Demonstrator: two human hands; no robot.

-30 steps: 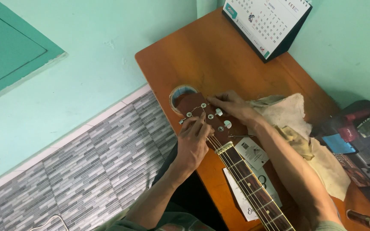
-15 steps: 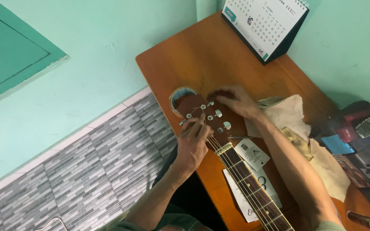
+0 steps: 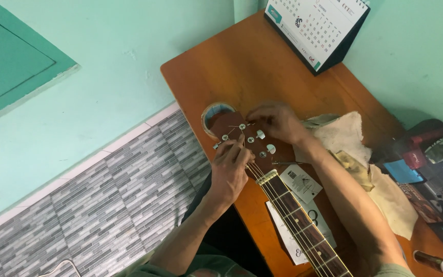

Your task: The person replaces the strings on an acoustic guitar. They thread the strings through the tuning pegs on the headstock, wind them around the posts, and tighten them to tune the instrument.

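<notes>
- Head view: your left hand rests on the guitar headstock, fingers curled together over the tuning pegs on its near edge; whether they actually pinch a peg you cannot tell, since the fingertips hide it.
- Your right hand sits at the far side of the headstock, fingertips drawn together on a thin string end beside the upper tuning posts.
- The headstock lies on the wooden table, partly over a roll of tape, and the guitar neck runs from it toward your body.
- A cream cloth lies just beside your right forearm, with white paper packets under the neck.
- A desk calendar stands at the table's far end, well apart from both hands.
</notes>
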